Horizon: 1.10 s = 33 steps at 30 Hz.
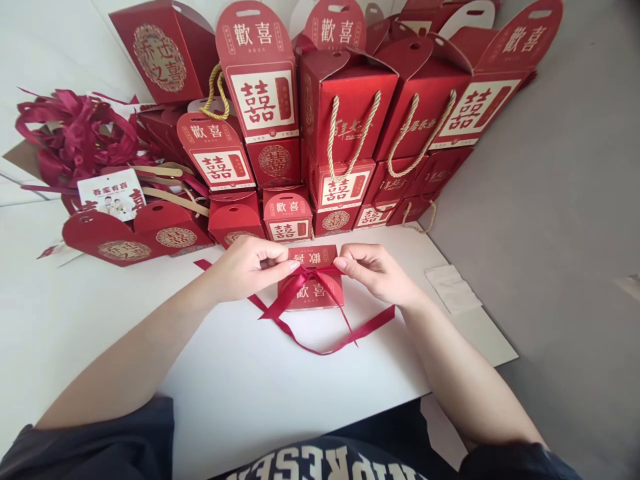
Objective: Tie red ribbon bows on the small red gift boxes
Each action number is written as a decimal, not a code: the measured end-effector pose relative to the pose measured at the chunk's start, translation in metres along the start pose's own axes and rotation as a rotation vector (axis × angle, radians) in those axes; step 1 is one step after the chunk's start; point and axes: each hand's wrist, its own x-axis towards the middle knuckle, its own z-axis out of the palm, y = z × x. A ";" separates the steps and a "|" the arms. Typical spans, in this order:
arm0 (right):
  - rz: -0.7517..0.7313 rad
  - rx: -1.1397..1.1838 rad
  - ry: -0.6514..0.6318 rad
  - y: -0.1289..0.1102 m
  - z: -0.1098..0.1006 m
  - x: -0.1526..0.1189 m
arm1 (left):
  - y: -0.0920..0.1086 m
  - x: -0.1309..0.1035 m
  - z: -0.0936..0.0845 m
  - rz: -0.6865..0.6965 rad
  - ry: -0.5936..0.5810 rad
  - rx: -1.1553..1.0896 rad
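The white, smooth, flat tabletop (225, 380) carries a small red cardboard box (315, 299) between the left hand (253, 268) and right hand (375, 270). Parts of a long, dark-red satin ribbon (324, 352) curve over the surface nearer than both hands. Beyond them stands a bottom row of red printed cardboard boxes (287, 213); right of the right hand lies a flat, off-white paper-like piece (453, 290).

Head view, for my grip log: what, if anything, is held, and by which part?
The left hand and right hand each pinch the dark red satin ribbon close beside its knot.
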 end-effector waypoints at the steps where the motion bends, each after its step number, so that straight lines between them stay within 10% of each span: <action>1: 0.005 0.017 -0.008 0.000 0.001 0.001 | -0.002 0.001 0.002 -0.012 0.002 0.012; 17: 0.043 -0.148 0.178 0.000 -0.004 0.004 | -0.001 0.002 0.006 -0.168 -0.021 0.159; 25: -0.110 -0.732 -0.046 -0.037 -0.004 -0.023 | -0.001 0.001 0.004 -0.147 -0.039 0.139; 33: 0.036 -0.444 -0.204 -0.021 -0.022 -0.015 | -0.007 0.003 0.003 -0.145 -0.068 0.177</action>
